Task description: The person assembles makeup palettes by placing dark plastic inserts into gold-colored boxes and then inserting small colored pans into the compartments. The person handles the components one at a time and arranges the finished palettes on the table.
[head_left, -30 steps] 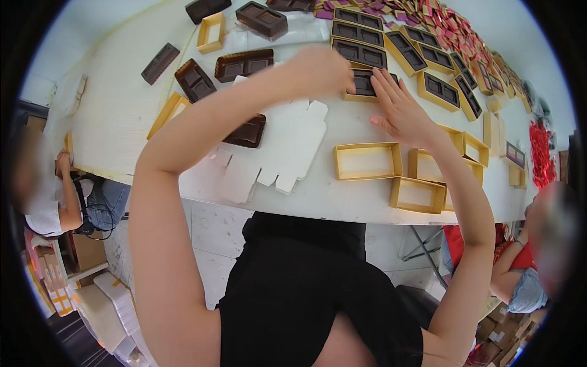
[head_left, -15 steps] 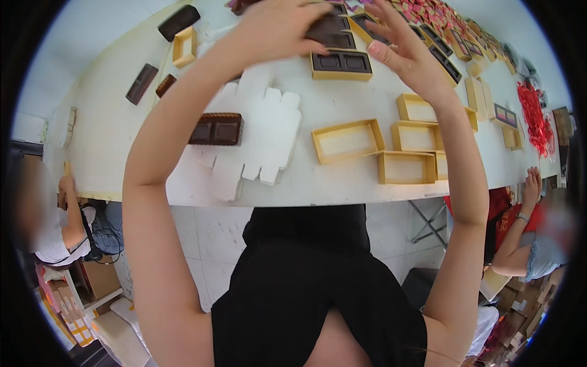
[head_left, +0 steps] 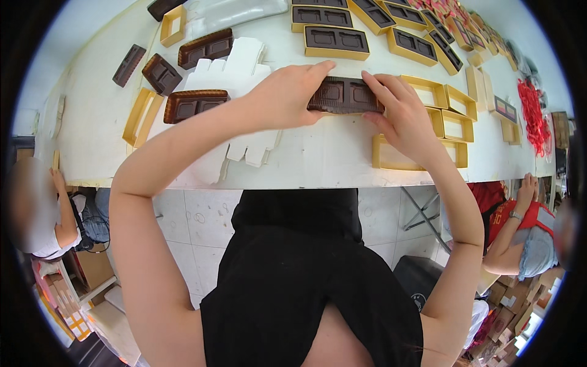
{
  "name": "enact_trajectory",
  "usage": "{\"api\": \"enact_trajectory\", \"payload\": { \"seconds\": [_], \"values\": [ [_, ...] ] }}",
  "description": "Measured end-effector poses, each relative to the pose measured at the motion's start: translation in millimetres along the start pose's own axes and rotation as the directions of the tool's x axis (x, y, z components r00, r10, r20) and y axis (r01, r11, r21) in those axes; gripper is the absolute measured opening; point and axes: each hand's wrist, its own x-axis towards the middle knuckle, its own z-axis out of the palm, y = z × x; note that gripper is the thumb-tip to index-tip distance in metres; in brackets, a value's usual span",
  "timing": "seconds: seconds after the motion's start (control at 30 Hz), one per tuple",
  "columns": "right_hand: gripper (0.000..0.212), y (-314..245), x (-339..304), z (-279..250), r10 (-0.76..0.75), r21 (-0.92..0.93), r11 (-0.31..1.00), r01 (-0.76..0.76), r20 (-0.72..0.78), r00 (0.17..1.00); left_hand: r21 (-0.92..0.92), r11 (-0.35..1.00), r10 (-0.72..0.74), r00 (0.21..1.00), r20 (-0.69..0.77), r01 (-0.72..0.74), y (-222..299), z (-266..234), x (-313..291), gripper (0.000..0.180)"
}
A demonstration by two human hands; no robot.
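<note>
From here I have both hands over the counter (head_left: 330, 165), with one dark brown tray (head_left: 345, 93) stretched lengthwise between them. The fingers of the left hand (head_left: 292, 95) grasp its left end; those of the right hand (head_left: 400, 107) grasp the other end. Whether anything sits beneath the tray, I cannot tell. I judge the step in hand to be handling and squaring up this tray, so the next move calls for level, matched pressure from both sides, with no twist.

For room, a strip of white counter separates the tray from the front edge. My right forearm passes over gold boxes (head_left: 394, 163), so dropping that wrist could knock them. Flat white card (head_left: 244, 58) lies to the left, a second tray (head_left: 189, 105) near it, and a filled box (head_left: 335, 54) behind limits any push outward.
</note>
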Motion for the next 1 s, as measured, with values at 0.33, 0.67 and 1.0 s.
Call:
{"api": "enact_trajectory", "payload": {
  "seconds": [0.33, 0.67, 1.0],
  "values": [
    [0.047, 11, 31, 34, -0.067, -0.229, 0.971, 0.066, 0.003, 0.998, 0.066, 0.989, 0.143, 0.983, -0.112, -0.136, -27, -3, 19, 0.064],
    [0.048, 16, 33, 45, 0.015, 0.146, 0.989, -0.014, -0.004, 1.000, -0.165, 0.980, 0.090, 0.986, -0.143, -0.113, -28, -5, 18, 0.054],
    [0.078, 11, 27, 35, -0.063, -0.301, 0.940, 0.160, 0.308, 0.949, 0.230, 0.953, 0.223, 0.971, -0.082, -0.200, -32, -1, 9, 0.034]
  ]
}}
